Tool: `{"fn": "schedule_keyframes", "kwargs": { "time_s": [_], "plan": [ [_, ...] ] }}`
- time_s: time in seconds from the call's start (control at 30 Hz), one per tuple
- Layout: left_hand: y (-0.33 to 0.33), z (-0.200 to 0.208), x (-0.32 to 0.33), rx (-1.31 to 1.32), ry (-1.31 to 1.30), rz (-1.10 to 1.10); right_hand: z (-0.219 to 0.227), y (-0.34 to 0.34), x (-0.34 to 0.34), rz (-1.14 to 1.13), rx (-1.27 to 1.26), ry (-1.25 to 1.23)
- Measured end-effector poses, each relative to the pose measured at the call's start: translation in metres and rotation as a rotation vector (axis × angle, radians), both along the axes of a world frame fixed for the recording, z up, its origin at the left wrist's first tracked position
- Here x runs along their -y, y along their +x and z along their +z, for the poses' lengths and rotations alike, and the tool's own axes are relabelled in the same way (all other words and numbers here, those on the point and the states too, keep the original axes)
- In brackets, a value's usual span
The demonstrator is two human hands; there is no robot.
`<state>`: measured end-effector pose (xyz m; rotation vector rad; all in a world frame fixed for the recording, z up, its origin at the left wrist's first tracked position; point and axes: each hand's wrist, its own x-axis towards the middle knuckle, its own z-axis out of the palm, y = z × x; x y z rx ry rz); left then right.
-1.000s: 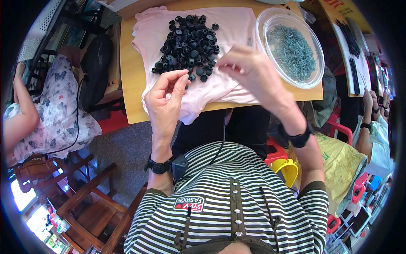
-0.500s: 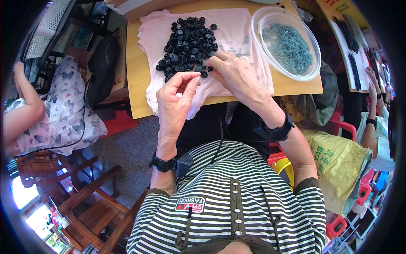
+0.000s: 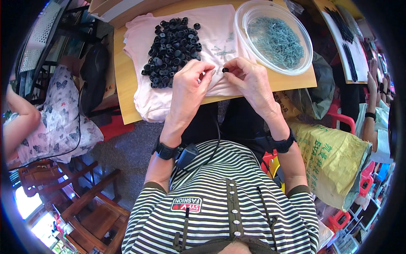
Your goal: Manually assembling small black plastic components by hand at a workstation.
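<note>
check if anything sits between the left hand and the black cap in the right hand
Nothing visible: pink cloth shows in the gap between the left hand and the black cap pinched in the right hand. Whether the left hand holds anything is unclear.

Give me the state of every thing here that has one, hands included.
Left hand: pinched; anything held is too small to tell
Right hand: pinching one cap
Black cap: held in fingertips, off the pile
Cap pile: loose, heaped
Pink cloth: spread out, creased near the front edge
Clear tub: open, partly filled
Screws: jumbled in tub
Yellow sack: wrinkled
</note>
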<state>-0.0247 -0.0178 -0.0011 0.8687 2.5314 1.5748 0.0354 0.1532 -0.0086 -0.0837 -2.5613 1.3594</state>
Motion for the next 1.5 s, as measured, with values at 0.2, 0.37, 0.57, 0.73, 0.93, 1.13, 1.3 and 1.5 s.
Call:
{"fn": "schedule_keyframes", "kwargs": {
  "time_s": [0.2, 0.37, 0.57, 0.73, 0.93, 1.13, 1.3, 1.5],
  "plan": [
    [0.002, -0.011, -0.017, -0.019, -0.116, 0.011, -0.016, 0.003, -0.002, -0.080, 0.023, -0.354],
    [0.004, -0.012, -0.018, -0.069, -0.157, 0.014, -0.013, 0.006, -0.013, -0.056, 0.124, -0.674],
    [0.007, 0.008, -0.010, 0.176, 0.061, -0.009, -0.002, 0.012, -0.018, 0.009, 0.207, -1.137],
    [0.015, 0.020, -0.008, 0.359, 0.245, -0.062, -0.001, 0.013, -0.018, 0.108, 0.288, -1.373],
    [0.019, 0.038, -0.004, 0.250, 0.069, -0.073, 0.003, 0.015, -0.012, 0.171, 0.300, -1.312],
    [0.019, 0.042, 0.000, 0.223, -0.011, -0.078, 0.009, 0.017, -0.008, 0.180, 0.283, -1.143],
    [0.020, 0.037, 0.001, 0.120, -0.087, -0.085, 0.010, 0.020, -0.007, 0.178, 0.295, -1.013],
    [0.026, 0.037, 0.002, -0.071, -0.193, -0.095, 0.013, 0.027, 0.001, 0.164, 0.201, -0.878]
  ]
}}
